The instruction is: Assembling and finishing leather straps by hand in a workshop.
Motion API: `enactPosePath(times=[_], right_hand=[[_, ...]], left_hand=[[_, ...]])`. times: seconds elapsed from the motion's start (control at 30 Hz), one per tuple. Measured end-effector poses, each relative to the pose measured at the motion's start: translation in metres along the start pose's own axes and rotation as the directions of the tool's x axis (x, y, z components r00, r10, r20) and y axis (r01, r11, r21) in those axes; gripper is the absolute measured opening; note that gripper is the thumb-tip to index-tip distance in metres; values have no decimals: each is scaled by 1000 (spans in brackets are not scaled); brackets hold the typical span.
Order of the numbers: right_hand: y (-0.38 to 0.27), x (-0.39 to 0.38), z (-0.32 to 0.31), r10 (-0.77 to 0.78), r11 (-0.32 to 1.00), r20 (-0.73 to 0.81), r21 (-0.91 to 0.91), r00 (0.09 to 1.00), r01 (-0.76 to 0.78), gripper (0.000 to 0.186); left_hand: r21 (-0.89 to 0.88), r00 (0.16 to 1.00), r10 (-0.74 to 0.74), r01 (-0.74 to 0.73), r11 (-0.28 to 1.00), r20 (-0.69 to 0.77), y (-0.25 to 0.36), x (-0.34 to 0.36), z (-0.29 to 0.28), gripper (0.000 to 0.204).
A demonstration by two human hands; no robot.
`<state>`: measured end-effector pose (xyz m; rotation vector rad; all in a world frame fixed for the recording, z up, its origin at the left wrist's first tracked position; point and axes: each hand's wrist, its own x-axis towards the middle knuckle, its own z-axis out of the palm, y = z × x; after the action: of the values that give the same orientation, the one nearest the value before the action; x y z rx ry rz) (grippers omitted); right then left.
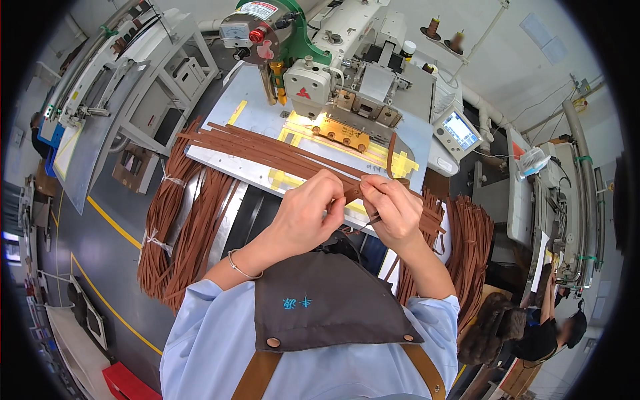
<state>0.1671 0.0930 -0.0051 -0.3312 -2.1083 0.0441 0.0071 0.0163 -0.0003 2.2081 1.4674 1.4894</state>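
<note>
My left hand (310, 212) is closed with its fingertips on a flat brown strap (351, 191), close to the front edge of the sewing table. My right hand (393, 208) pinches the same piece from the other side, thumb and forefinger nearly meeting the left fingers. A thin dark pointed thing (373, 221) juts out under the right fingers; its kind is hard to make out. Beyond the left hand, a row of long brown straps (267, 155) lies across the table. Past them stands an industrial sewing machine (310, 90), its lamp lit over a yellow clamp plate (341, 133).
Bundles of brown straps hang at the left (167, 233) and right (470, 247) of the table (223, 100). A control screen (459, 130) stands at the right. Thread spools (433, 28) sit behind the machine. Another person (543, 337) is at the lower right, apart from me.
</note>
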Motion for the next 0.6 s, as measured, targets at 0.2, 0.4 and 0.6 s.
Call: enactPosePath(times=[0.2, 0.4, 0.6], right_hand=[[-2, 2, 0, -27, 999, -13, -23, 1000, 27, 24], [-1, -1, 2, -34, 999, 32, -39, 999, 35, 16], [-4, 0, 4, -76, 996, -4, -54, 997, 76, 13]], left_hand=[[-660, 817, -427, 569, 491, 387, -3, -4, -17, 7], [-881, 841, -277, 470, -51, 465, -13, -4, -26, 8], [-886, 883, -387, 383, 263, 267, -17, -6, -31, 9]])
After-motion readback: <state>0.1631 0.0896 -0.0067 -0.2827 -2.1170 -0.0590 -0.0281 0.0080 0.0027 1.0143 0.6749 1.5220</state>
